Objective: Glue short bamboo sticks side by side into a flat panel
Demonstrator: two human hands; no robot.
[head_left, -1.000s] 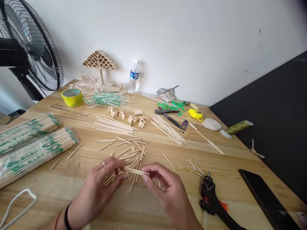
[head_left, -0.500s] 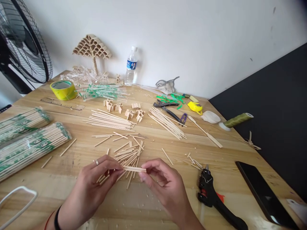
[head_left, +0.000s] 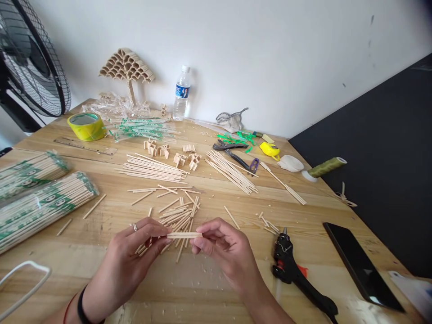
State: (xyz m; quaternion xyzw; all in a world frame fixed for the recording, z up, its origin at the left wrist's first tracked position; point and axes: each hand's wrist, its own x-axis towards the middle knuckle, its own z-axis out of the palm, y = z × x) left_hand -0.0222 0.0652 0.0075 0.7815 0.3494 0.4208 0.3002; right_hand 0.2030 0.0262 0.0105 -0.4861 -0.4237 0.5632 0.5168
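Between my two hands, low over the table, is a short pair of wooden sticks [head_left: 184, 235] lying side by side. My left hand [head_left: 138, 247] pinches their left end between thumb and fingers. At the right end, my right hand [head_left: 222, 247] grips them with thumb and fingertips. A loose pile of short cut sticks [head_left: 178, 217] lies just beyond and partly under my hands. To the right of my right hand, a black glue gun [head_left: 286, 258] rests on the table, its nozzle pointing away from me.
Longer sticks lie in two bundles [head_left: 151, 168] [head_left: 232, 172], near small glued stick pieces [head_left: 180, 159]. Packaged sticks [head_left: 50, 204] are at left, a phone [head_left: 361, 263] at right. Behind stand yellow tape [head_left: 87, 130], a bottle [head_left: 181, 94], a stick-built tree [head_left: 127, 67], cutting pliers [head_left: 231, 148] and a fan [head_left: 33, 58].
Both hands keep hold of the stick pair, which now sits nearly level instead of sloping slightly down to the right. The whole view has shifted slightly.
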